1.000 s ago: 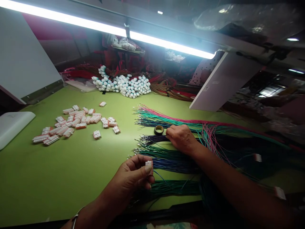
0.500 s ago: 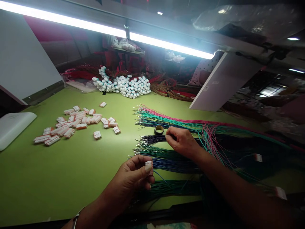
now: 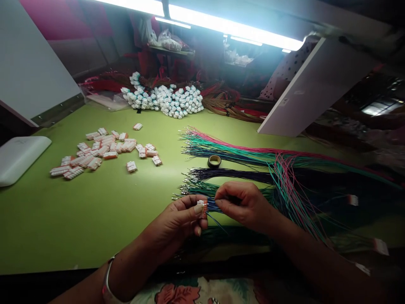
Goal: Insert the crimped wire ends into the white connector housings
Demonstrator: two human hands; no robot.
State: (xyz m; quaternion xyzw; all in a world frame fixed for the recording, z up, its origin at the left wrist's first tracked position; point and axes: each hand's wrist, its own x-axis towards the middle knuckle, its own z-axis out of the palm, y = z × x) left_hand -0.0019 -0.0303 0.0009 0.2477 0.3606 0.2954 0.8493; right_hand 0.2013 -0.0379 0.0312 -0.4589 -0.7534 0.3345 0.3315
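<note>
A wire connector [image 3: 203, 209] pinched in the left hand [image 3: 179, 221], right hand [image 3: 242, 207] just beside.

On my feed, the left hand [image 3: 177, 219] blocks much of the small white-and-orange connector [image 3: 203, 209]; its thumb [image 3: 198, 208] covers one side, so I can't count the connector's slots. The right hand's [image 3: 243, 207] fingertips [image 3: 218, 202] hide whatever they pinch, and any wire there is too fine to make out. The wire bundles [image 3: 316, 181] run past the right edge, a floral cloth [image 3: 186, 293] is cut off below, and bagged items [image 3: 167, 42] on a shelf [image 3: 167, 51] sit too dim to identify.
</note>
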